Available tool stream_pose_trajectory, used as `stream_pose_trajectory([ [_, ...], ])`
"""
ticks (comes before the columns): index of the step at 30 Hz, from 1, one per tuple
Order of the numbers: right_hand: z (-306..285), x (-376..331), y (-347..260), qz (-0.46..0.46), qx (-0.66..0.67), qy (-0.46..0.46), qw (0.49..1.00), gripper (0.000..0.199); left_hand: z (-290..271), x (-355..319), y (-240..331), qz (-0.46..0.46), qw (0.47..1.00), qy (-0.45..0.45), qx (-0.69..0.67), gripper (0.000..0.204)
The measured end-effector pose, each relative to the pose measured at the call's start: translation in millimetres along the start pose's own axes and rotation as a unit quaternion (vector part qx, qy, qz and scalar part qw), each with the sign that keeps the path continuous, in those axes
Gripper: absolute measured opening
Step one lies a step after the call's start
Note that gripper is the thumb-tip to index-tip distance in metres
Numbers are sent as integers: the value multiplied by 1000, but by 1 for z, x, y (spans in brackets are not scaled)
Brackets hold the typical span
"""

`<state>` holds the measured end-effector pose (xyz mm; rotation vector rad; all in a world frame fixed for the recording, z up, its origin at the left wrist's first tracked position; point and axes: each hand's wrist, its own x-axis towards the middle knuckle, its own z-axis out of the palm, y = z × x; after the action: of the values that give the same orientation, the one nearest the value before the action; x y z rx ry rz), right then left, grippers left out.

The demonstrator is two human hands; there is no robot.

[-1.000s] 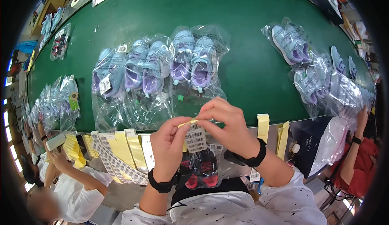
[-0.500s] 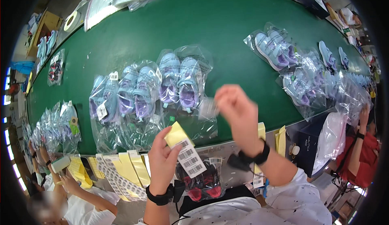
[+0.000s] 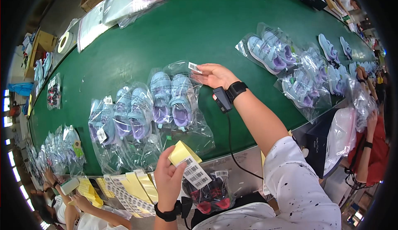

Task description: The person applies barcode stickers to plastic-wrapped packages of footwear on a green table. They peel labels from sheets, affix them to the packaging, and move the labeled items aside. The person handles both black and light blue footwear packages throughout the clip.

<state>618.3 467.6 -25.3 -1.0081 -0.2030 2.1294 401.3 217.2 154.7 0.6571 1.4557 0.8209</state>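
Observation:
My left hand [image 3: 169,179] pinches a strip of barcode labels [image 3: 194,172] with folded yellow backing, just above the table's near edge. Reaching forward, my right hand [image 3: 215,76] has a small white barcode label [image 3: 195,67] at its fingertips. Those fingers are over the upper right corner of a clear bag [image 3: 203,136] holding a pair of light blue and lilac shoes [image 3: 181,103]. Left of it lie more bagged shoes [image 3: 140,114] of the same kind, and another pair [image 3: 101,122] with a white label on the plastic.
The green table [image 3: 215,27] bears more bagged blue shoes [image 3: 300,89] at right. A bag of dark and red shoes [image 3: 211,194] lies close to me. Label sheets [image 3: 128,190] hang along the near edge. Plastic bags [image 3: 132,0] lie at the far left. Co-workers' hands [image 3: 372,126] are at both sides.
My right hand has swung forward and left to the top corner of the bag. In the picture, the nearby shoe bags have shifted downward. My left hand keeps the label strip.

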Motion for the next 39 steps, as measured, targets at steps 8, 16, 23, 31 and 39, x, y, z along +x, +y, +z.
stream_pose_trajectory([
  [8, 13, -4, 6, -83, -138, 96, 982, 10, 11, 4, 1, 4, 1000, 8, 4, 55],
  [16, -50, -101, -132, -435, -601, 286, 606, 41, 19, -6, -3, 19, 998, 23, -53, 61],
  [23, -140, -94, -167, -316, -742, 362, 467, 37, 35, -13, -11, 90, 992, 72, -54, 52],
  [31, -1, -145, -26, -184, -698, 120, 682, 33, 66, -17, -10, 97, 994, 58, -5, 23],
  [39, 54, -258, 41, -269, -520, -118, 802, 19, 80, -24, -7, 113, 994, 4, 6, 19],
])
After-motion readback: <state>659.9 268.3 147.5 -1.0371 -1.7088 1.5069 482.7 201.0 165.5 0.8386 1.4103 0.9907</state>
